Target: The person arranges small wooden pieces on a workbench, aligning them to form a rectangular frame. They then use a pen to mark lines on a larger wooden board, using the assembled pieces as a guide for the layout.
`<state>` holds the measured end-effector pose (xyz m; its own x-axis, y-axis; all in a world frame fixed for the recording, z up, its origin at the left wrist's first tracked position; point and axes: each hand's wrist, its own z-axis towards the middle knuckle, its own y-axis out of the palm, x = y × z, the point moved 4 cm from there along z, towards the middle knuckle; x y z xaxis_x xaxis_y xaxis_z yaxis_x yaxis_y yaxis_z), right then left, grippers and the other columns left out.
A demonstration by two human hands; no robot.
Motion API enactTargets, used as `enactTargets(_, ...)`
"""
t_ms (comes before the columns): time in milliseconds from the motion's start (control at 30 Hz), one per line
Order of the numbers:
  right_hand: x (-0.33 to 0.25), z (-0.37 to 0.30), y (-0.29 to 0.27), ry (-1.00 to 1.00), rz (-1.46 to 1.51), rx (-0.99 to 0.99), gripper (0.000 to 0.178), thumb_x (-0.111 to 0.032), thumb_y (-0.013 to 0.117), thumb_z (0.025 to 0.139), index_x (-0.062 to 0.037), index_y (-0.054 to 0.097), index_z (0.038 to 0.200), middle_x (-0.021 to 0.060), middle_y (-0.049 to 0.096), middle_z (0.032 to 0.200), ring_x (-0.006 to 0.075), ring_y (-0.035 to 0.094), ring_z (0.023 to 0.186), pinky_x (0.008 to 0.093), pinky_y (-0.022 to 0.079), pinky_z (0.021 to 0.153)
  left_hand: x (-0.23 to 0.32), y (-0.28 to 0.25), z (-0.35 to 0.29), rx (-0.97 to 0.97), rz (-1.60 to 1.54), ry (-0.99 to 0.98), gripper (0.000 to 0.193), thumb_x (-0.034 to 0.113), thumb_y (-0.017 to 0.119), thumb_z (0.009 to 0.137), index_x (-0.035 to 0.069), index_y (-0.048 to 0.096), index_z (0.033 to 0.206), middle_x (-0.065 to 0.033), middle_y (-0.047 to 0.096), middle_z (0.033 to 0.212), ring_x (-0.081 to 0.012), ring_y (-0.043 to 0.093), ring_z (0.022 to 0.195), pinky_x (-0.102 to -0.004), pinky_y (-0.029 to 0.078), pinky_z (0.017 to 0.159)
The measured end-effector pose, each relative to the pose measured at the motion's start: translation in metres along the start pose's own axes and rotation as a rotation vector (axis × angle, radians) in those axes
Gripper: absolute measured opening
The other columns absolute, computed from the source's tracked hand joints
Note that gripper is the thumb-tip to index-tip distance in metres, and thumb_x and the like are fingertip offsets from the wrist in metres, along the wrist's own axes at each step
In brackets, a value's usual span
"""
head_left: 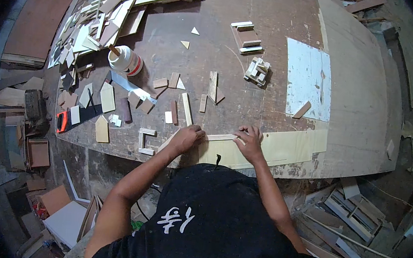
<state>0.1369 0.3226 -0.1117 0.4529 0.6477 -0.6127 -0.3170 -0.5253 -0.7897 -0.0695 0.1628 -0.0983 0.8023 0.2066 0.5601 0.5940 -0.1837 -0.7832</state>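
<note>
A thin pale wooden strip [220, 137] lies along the top of a light plywood board [279, 145] at the table's near edge. My left hand [188, 138] is closed round its left end, fingers curled. At the other end my right hand [249, 143] pinches the strip, some fingers lifted. Just beyond my left hand lies another pale stick [186, 108], pointing away from me. To its left are a brown block [174, 112] and a small white block [168, 117]. A C-shaped wooden piece [141, 140] rests left of my left forearm.
A white glue bottle [126, 61] stands at the left, near a heap of wood offcuts [111, 13]. A handsaw with an orange handle [62, 121] lies at the left edge. Small wooden assemblies [258, 71] and a white-painted sheet [308, 79] are farther right.
</note>
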Motion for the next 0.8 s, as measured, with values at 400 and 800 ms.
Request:
enactTargets(400, -0.007, -0.001, -0.007, -0.003, 0.042, 0.001, 0.023, -0.024, 0.075, 0.079, -0.019, 0.073, 0.101, 0.0011, 0.056, 0.112, 0.0238, 0.046, 0.115, 0.0426, 0.029, 0.101, -0.001, 0.0, 0.001, 0.04, -0.034, -0.012, 0.021, 0.024, 0.062, 0.086, 0.007, 0.069, 0.097, -0.0156, 0.064, 0.092, -0.0374, 0.063, 0.087, -0.0452, 0.051, 0.076)
enactTargets(800, -0.011, -0.005, -0.007, -0.019, 0.019, 0.053, 0.023, -0.025, 0.074, 0.078, -0.0195, 0.073, 0.101, 0.0034, 0.057, 0.111, 0.027, 0.047, 0.113, 0.0451, 0.031, 0.102, 0.009, 0.004, -0.011, 0.228, -0.21, -0.14, 0.041, 0.022, 0.075, 0.079, 0.006, 0.058, 0.113, -0.0173, 0.067, 0.093, -0.0368, 0.064, 0.091, -0.0438, 0.051, 0.078)
